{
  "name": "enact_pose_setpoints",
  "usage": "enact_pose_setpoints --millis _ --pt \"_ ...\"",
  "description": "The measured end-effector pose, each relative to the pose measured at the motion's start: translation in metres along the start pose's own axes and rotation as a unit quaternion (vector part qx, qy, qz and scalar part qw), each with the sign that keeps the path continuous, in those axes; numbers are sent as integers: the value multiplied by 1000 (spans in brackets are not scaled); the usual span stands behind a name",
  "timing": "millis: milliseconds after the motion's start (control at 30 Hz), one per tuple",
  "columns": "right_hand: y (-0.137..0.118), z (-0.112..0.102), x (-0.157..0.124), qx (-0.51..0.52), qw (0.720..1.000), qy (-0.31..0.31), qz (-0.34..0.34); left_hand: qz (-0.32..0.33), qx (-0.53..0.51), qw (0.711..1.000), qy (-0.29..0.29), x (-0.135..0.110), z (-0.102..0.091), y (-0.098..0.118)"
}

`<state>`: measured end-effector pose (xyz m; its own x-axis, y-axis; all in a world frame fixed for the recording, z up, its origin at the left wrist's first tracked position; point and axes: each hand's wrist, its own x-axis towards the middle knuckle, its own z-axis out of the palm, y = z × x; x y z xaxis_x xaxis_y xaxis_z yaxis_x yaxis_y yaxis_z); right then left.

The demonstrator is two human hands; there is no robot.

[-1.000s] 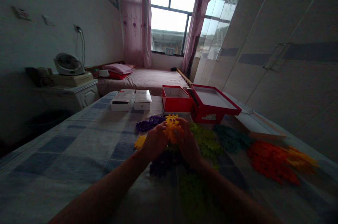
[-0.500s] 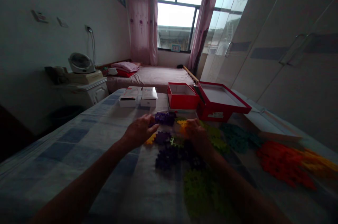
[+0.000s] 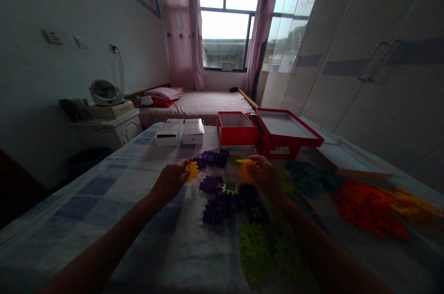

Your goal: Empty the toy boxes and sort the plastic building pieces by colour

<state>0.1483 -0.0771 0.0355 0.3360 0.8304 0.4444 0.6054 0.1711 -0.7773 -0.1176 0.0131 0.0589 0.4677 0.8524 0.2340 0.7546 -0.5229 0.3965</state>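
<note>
In the head view my left hand (image 3: 172, 178) pinches a yellow toothed plastic building piece (image 3: 193, 171) between thumb and fingers. Across from it, my right hand (image 3: 266, 174) is closed on orange-yellow toothed pieces (image 3: 246, 171); how many is hard to make out. Several purple pieces (image 3: 212, 183) lie between and below the hands, with more purple ones (image 3: 217, 157) just beyond. A light green square piece (image 3: 230, 187) rests among them. Nearer to me, yellow-green pieces (image 3: 255, 241) are partly in shadow under my right forearm.
An open red box (image 3: 237, 134) and a larger dark red box (image 3: 284, 148) stand at the back. Two white boxes (image 3: 169, 139) sit left of them. Teal pieces (image 3: 312, 176), red pieces (image 3: 367, 208) and orange pieces (image 3: 416, 206) lie in heaps on the right of the checked cloth (image 3: 114, 201).
My left hand has closed on the yellow piece and lifted it from beside the purple ones, drawing slightly left. My right hand keeps its orange-yellow pieces. The view has shifted slightly.
</note>
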Motion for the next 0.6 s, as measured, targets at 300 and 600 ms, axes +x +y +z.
enact_pose_setpoints --millis 300,600 --pt "-55 1 -10 318 938 -99 99 -42 -552 825 -114 0 20 88" --pt "-25 -112 -45 232 963 63 120 17 -547 802 -239 -10 38 123"
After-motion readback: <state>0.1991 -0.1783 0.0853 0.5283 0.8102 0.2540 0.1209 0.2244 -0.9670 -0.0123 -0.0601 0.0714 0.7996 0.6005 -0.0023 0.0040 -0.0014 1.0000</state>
